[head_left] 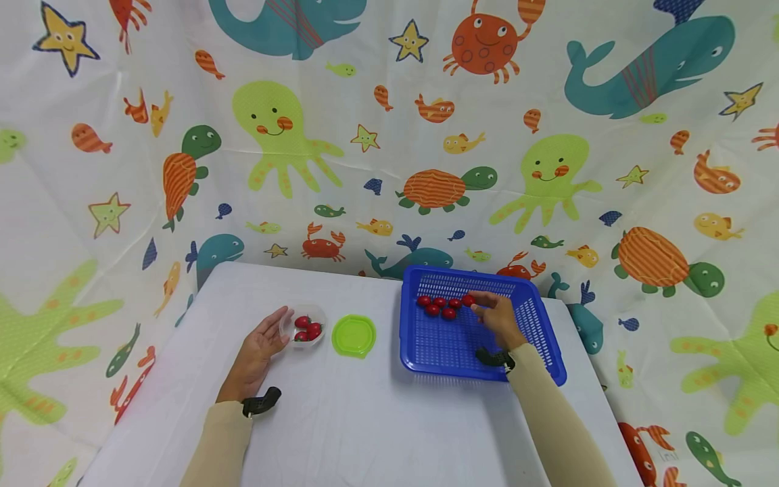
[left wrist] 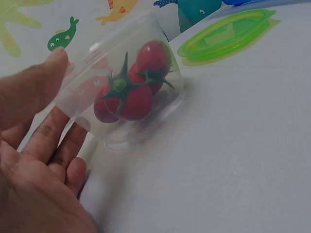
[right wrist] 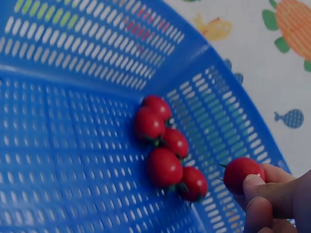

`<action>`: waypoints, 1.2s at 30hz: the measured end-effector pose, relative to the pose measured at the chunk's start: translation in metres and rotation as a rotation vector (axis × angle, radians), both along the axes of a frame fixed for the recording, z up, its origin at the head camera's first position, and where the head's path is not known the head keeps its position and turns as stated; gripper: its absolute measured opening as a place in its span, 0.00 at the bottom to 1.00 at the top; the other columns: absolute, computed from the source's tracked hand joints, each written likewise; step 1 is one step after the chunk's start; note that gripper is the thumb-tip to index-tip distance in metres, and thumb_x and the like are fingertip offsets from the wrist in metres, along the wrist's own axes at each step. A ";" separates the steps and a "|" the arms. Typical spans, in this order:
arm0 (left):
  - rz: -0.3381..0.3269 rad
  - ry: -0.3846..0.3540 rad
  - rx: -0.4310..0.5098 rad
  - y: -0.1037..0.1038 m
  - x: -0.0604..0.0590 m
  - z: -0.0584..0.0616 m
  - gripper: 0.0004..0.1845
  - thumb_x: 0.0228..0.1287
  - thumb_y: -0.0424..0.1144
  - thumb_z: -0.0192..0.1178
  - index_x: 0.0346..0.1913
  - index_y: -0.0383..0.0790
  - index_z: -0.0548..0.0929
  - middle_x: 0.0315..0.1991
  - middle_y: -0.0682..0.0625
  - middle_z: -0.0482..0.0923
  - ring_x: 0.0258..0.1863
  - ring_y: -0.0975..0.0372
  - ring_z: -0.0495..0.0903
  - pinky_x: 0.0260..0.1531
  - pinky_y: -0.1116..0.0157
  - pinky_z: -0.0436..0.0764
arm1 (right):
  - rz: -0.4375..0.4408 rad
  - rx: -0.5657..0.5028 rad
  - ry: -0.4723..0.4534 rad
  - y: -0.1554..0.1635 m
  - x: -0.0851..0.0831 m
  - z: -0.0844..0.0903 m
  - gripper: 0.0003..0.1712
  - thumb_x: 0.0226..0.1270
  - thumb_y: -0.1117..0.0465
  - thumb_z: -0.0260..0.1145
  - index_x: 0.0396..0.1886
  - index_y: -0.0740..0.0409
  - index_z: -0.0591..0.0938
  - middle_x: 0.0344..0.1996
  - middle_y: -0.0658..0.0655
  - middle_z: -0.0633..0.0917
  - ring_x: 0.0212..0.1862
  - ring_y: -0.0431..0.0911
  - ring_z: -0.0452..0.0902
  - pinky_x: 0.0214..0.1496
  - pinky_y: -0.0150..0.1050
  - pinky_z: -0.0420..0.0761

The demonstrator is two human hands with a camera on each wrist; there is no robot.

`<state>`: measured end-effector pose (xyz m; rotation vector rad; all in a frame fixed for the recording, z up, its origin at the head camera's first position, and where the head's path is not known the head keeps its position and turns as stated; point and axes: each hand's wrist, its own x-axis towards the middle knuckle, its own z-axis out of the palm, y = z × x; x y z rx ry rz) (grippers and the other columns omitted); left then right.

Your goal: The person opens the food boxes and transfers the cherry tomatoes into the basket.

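A small clear container (head_left: 322, 318) holding several red cherry tomatoes (left wrist: 129, 99) with green stems stands on the left of the table. My left hand (head_left: 260, 348) is beside it, its relaxed fingers touching the container's left side and the thumb apart from them. On the right, my right hand (head_left: 500, 319) reaches over a blue plastic basket (head_left: 435, 352). Its thumb and fingers pinch one cherry tomato (right wrist: 240, 175). Several more tomatoes (right wrist: 164, 167) lie in a cluster on the basket floor, close to the far wall.
Between the container and the basket lies a bright green lid (head_left: 353, 336). A white cloth (head_left: 365, 419) covers the table. Behind it hangs a curtain (head_left: 365, 101) printed with sea animals. Perforated walls rise around the basket.
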<state>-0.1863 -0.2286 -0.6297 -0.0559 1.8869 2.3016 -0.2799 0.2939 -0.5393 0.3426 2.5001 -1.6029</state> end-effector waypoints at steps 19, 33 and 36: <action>-0.001 0.004 -0.014 -0.001 0.000 0.001 0.38 0.81 0.36 0.59 0.86 0.51 0.56 0.88 0.49 0.51 0.89 0.52 0.44 0.70 0.75 0.67 | 0.010 0.174 -0.071 0.007 -0.021 -0.017 0.21 0.75 0.72 0.64 0.65 0.61 0.85 0.65 0.68 0.84 0.54 0.55 0.80 0.42 0.32 0.82; -0.005 0.013 0.009 -0.002 -0.002 -0.001 0.38 0.80 0.33 0.59 0.86 0.50 0.55 0.88 0.49 0.49 0.89 0.52 0.43 0.69 0.77 0.68 | 0.080 0.261 -0.017 0.005 -0.025 -0.024 0.22 0.67 0.77 0.67 0.60 0.63 0.87 0.62 0.68 0.86 0.68 0.63 0.78 0.70 0.61 0.81; -0.005 0.007 0.009 -0.002 -0.002 -0.001 0.38 0.80 0.33 0.59 0.86 0.50 0.56 0.88 0.49 0.50 0.89 0.53 0.44 0.72 0.74 0.66 | 0.057 0.253 0.003 0.005 -0.022 -0.020 0.23 0.67 0.77 0.65 0.60 0.62 0.87 0.63 0.68 0.86 0.69 0.64 0.78 0.69 0.60 0.82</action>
